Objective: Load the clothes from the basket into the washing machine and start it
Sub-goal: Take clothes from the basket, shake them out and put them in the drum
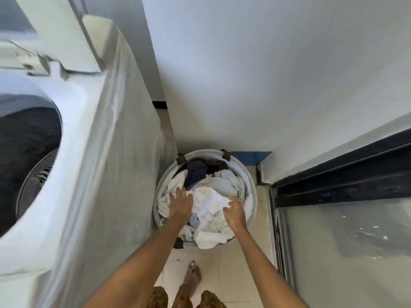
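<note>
Both hands over basket [250, 187] at 6 o'clock, left hand [181, 204] flat with fingers spread on clothes [209, 205], right hand [235, 211] loosely curled, apparently holding nothing, likely to scoop; washing machine [73, 152] open at 9 o'clock

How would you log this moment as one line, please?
stage: loading | left hand: open over white clothes | right hand: reaching | basket: full

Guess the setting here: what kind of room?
Probably a home laundry nook: an open white top-loading washing machine, a round grey basket of mixed white and dark clothes, pale tiled floor.
</note>
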Demonstrator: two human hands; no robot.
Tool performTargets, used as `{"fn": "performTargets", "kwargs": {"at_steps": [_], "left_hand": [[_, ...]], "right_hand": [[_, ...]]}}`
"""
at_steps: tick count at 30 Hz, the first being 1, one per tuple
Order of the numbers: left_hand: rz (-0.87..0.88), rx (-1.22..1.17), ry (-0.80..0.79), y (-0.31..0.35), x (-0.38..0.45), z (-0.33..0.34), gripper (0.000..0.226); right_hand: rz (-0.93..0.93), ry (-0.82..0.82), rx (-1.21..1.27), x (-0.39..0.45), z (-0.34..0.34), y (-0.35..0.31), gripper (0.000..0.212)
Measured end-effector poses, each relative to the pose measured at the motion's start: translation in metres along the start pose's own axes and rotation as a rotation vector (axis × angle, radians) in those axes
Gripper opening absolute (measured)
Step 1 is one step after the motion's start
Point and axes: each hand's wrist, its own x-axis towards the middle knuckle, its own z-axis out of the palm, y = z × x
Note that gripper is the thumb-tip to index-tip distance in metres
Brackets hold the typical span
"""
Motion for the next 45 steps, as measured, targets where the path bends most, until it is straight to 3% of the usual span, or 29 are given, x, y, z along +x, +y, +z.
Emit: {"fn": "performTargets", "kwargs": {"at_steps": [2, 4, 5, 7, 10, 13, 19, 22, 24, 26, 28, 30, 33, 35, 38, 40, 43, 45], "left_hand": [[0.052, -0.091, 0.265, -0.008, 0.013, 0.008, 0.036], [0.091, -0.536, 0.445, -0.011, 0.006, -0.012, 0.011], [0.059, -0.788, 0.430, -0.009, -0.002, -0.028, 0.017], [-0.006, -1.071, 0.451, -0.002, -0.021, -0.070, 0.021], [0.064, -1.200, 0.575, 0.013, -0.052, -0.143, 0.015], [0.279, -1.157, 0.610, 0.025, -0.096, -0.234, 0.014], [0.678, -0.951, 0.465, 0.016, -0.185, -0.401, 0.015], [0.816, -1.091, 0.360, -0.003, -0.234, -0.455, 0.024], [0.882, -1.177, 0.295, -0.014, -0.256, -0.483, 0.024], [0.876, -1.230, 0.330, -0.024, -0.275, -0.507, 0.024], [0.786, -1.223, 0.478, -0.032, -0.281, -0.523, 0.026], [0.642, -1.156, 0.655, -0.040, -0.275, -0.529, 0.025], [0.508, -1.080, 0.697, -0.055, -0.265, -0.521, 0.015], [0.461, -0.993, 0.672, -0.062, -0.260, -0.510, 0.014], [0.465, -0.862, 0.676, -0.066, -0.249, -0.495, 0.008], [0.582, -0.929, 0.702, -0.063, -0.254, -0.487, 0.012], [0.714, -1.227, 0.529, -0.056, -0.277, -0.481, 0.028], [0.698, -1.142, 0.444, -0.056, -0.284, -0.481, 0.036]], "right_hand": [[-0.033, -0.015, 0.002, 0.002, 0.006, 0.008, 0.041], [-0.085, -0.009, 0.000, -0.006, 0.003, 0.000, 0.041], [-0.122, -0.014, -0.008, -0.012, 0.000, -0.007, 0.042], [-0.212, -0.074, -0.060, -0.030, -0.012, -0.029, 0.051], [-0.355, -0.106, -0.057, -0.057, -0.037, -0.077, 0.072], [-0.456, 0.035, -0.017, -0.087, -0.074, -0.136, 0.086], [-0.562, 0.408, 0.216, -0.152, -0.144, -0.230, 0.097], [-0.414, 0.393, 0.282, -0.177, -0.168, -0.254, 0.092], [-0.354, 0.330, 0.221, -0.180, -0.181, -0.262, 0.075], [-0.357, 0.338, 0.265, -0.190, -0.195, -0.276, 0.046], [-0.401, 0.392, 0.391, -0.210, -0.209, -0.297, 0.021], [-0.464, 0.459, 0.475, -0.229, -0.228, -0.318, 0.020], [-0.489, 0.548, 0.392, -0.252, -0.257, -0.345, 0.025], [-0.493, 0.535, 0.353, -0.260, -0.273, -0.362, 0.023], [-0.476, 0.403, 0.573, -0.269, -0.287, -0.390, 0.019], [-0.444, 0.286, 0.752, -0.270, -0.290, -0.406, 0.015], [-0.397, 0.094, 0.891, -0.262, -0.282, -0.427, 0.010], [-0.389, 0.042, 1.012, -0.256, -0.276, -0.435, 0.014]]}}
